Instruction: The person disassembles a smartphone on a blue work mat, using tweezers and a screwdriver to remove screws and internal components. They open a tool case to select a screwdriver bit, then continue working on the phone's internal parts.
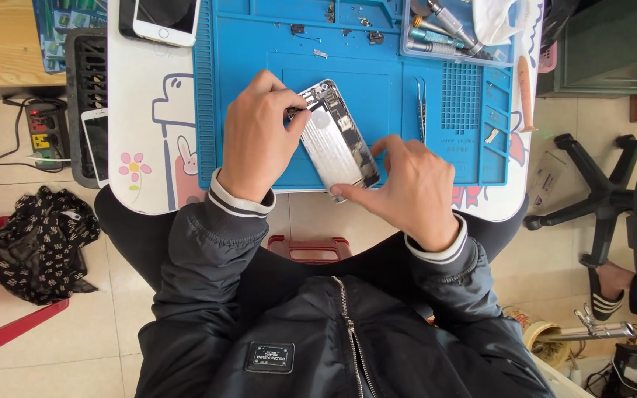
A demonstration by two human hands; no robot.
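Tiled floor shows under a small white counter [149,169] w/ cartoon prints, and a blue work mat [259,44] covers most of its top. Your opened phone shell [335,140] lies tilted on the mat's near edge, bare metal inside facing up, its lower corner hanging just past the counter rim. Your left hand [256,140] is pinched shut at the shell's upper left edge, fingertips touching a small dark part there; can't tell what it is. Your right hand [411,188] grips the shell's lower right corner, thumb below, fingers along the side. Tweezers [422,110] lie on the mat just right of the shell. A white phone [165,18] sits at the counter's far left, a clear tray of tools [447,29] far right.
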